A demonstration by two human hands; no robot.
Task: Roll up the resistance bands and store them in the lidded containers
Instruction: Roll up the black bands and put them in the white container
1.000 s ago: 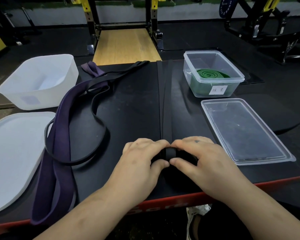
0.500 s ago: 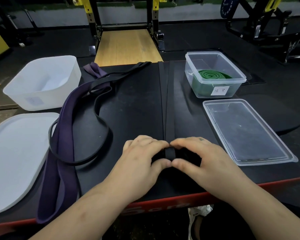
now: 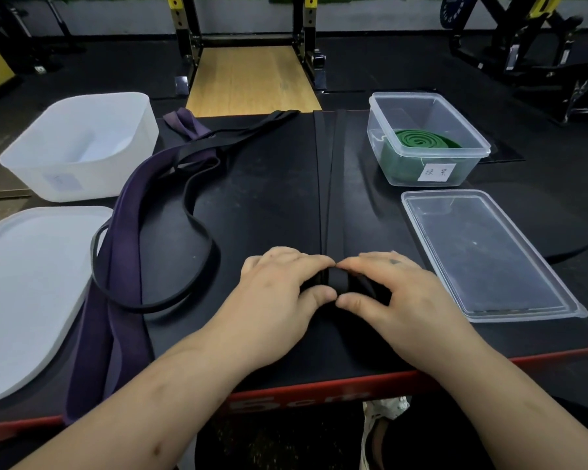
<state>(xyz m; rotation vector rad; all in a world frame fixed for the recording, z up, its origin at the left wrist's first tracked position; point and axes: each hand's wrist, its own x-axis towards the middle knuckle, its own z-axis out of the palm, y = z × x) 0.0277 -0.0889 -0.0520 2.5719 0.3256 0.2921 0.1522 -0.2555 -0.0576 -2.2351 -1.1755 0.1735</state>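
Roll [image 3: 336, 279] of black band [image 3: 330, 184]: it sits at the band's near end, close to the left of the clear lid [image 3: 489, 252].

Your left hand [image 3: 279, 293] and right hand [image 3: 398, 293] both curl over it. Fingertips meet on top and thumbs pinch its near side.

Change: almost none since a second ago. Grip and place hold, and the coil is perhaps a touch further along.

Judgement: rolling has barely begun. Most of the band lies flat, running away from you left of the lid.

Green band [image 3: 418, 139]: coiled in the clear container [image 3: 401, 164] just beyond the lid, uncovered.

Purple band [image 3: 123, 239]: loose, well left of the lid.
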